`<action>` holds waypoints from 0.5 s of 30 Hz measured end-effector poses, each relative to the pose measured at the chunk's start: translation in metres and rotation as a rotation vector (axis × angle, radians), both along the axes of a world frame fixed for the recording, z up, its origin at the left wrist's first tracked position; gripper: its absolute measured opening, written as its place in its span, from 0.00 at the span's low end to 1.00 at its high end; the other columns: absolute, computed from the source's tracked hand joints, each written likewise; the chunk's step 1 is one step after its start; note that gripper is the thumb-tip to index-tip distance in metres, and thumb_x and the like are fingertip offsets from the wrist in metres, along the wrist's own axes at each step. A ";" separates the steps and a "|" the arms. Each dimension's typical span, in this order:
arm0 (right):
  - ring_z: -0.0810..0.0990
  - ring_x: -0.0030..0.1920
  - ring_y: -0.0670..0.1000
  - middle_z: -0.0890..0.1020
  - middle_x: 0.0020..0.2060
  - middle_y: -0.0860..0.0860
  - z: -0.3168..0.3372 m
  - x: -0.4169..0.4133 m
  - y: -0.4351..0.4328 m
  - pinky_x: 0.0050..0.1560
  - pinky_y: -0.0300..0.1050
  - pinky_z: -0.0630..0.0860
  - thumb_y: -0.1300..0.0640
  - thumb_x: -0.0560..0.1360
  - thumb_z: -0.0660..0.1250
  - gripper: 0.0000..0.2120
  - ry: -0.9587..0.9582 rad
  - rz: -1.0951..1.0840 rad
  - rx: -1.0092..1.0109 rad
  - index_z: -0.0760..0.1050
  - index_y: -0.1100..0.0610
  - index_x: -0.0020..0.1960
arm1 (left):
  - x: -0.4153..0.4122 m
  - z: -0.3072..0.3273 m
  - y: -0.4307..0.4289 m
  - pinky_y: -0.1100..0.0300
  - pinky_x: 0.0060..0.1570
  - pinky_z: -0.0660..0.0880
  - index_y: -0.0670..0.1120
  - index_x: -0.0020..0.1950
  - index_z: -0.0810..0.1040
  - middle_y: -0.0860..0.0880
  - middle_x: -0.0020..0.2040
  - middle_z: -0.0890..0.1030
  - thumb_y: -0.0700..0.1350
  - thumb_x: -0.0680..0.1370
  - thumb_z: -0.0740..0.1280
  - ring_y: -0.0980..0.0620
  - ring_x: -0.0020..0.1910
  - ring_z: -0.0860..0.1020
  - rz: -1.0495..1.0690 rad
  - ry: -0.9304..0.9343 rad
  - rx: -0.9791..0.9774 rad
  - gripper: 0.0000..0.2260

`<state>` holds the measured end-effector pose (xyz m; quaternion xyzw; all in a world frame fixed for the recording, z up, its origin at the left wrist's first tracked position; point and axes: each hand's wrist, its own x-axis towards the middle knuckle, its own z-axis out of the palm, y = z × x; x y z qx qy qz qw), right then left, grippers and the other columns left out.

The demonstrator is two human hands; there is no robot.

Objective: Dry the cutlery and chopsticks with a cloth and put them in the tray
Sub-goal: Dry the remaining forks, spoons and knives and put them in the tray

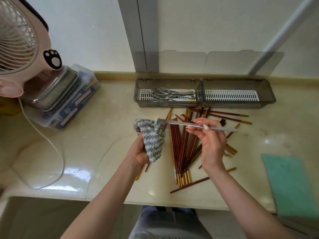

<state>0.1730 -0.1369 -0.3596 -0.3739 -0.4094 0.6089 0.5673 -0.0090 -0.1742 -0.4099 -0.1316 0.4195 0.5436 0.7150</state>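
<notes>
Left hand [138,153] grips cloth [152,138] round utensil [179,123] tip; right hand [213,144] pinches handle. Draw through fully (tray [168,104]: worktop's [103,135] far edge).

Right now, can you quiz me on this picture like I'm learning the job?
1. True or false: the forks lie in the tray nearer the fan.
2. Which holds the striped cloth? A) left hand B) right hand C) neither
3. Fill in: the red-brown chopsticks lie loose on the ____.
Key: 1 true; 2 A, the right hand pinches a silver utensil; 3 counter.
</notes>
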 end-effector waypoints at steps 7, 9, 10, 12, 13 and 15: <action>0.74 0.57 0.44 0.73 0.55 0.53 -0.016 -0.018 -0.015 0.55 0.37 0.75 0.66 0.76 0.63 0.08 -0.481 0.222 0.090 0.80 0.61 0.51 | 0.018 0.013 0.010 0.45 0.52 0.75 0.40 0.62 0.74 0.38 0.58 0.79 0.61 0.75 0.58 0.42 0.54 0.78 -0.147 0.082 0.066 0.27; 0.74 0.56 0.42 0.72 0.54 0.49 -0.019 -0.023 -0.016 0.51 0.36 0.76 0.64 0.77 0.64 0.10 -0.485 0.291 -0.045 0.80 0.54 0.53 | 0.020 0.018 0.011 0.46 0.51 0.77 0.40 0.60 0.74 0.39 0.56 0.79 0.56 0.75 0.62 0.42 0.54 0.79 -0.166 0.146 0.103 0.23; 0.76 0.53 0.41 0.74 0.53 0.49 -0.018 -0.024 -0.016 0.48 0.35 0.76 0.64 0.77 0.64 0.10 -0.442 0.306 -0.113 0.80 0.54 0.54 | 0.019 0.019 0.011 0.48 0.51 0.78 0.40 0.60 0.74 0.39 0.56 0.80 0.54 0.74 0.63 0.42 0.54 0.79 -0.172 0.176 0.125 0.22; 0.79 0.45 0.42 0.80 0.47 0.51 -0.019 -0.023 -0.013 0.43 0.34 0.75 0.66 0.77 0.63 0.10 -0.312 0.279 -0.242 0.80 0.56 0.53 | 0.016 0.021 0.011 0.51 0.52 0.79 0.38 0.59 0.75 0.40 0.55 0.81 0.55 0.77 0.60 0.44 0.52 0.81 -0.187 0.214 0.166 0.22; 0.80 0.42 0.44 0.82 0.43 0.52 -0.020 -0.021 -0.010 0.42 0.36 0.75 0.66 0.77 0.63 0.10 -0.251 0.252 -0.290 0.80 0.57 0.53 | 0.015 0.023 0.010 0.51 0.54 0.78 0.39 0.58 0.76 0.40 0.55 0.81 0.56 0.79 0.57 0.45 0.53 0.81 -0.194 0.206 0.179 0.22; 0.79 0.41 0.48 0.82 0.40 0.54 -0.024 -0.016 -0.006 0.44 0.41 0.76 0.67 0.77 0.62 0.10 -0.144 0.201 -0.356 0.79 0.60 0.55 | 0.013 0.025 0.009 0.50 0.60 0.72 0.38 0.60 0.74 0.39 0.59 0.79 0.54 0.80 0.52 0.43 0.57 0.77 -0.193 0.147 0.220 0.23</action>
